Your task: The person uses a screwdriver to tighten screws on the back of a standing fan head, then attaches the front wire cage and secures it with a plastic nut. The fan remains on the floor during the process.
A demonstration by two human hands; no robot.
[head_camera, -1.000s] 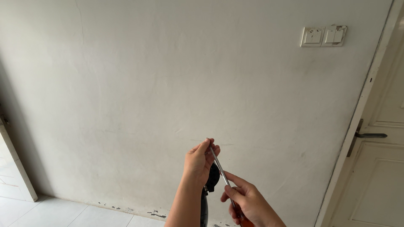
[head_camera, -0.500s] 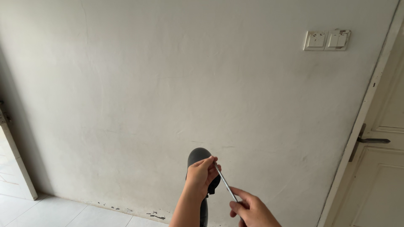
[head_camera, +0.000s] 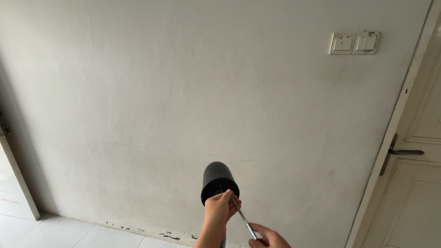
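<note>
Left hand (head_camera: 219, 206) pinched shut on tip of thin metal screwdriver shaft (head_camera: 243, 219), right against face of black cylindrical housing (head_camera: 217, 180), low centre before white wall (head_camera: 183, 101). Right hand (head_camera: 268, 239) grips shaft's lower end, mostly out of frame.

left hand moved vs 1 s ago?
Yes. The left hand has dropped lower, further below the wall switches, uncovering the black cylinder.

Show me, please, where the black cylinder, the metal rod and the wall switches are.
black cylinder (head_camera: 219, 180), head view, on its rounded side.
metal rod (head_camera: 243, 220), head view, mid-shaft.
wall switches (head_camera: 354, 42), head view, between the two plates.
</note>
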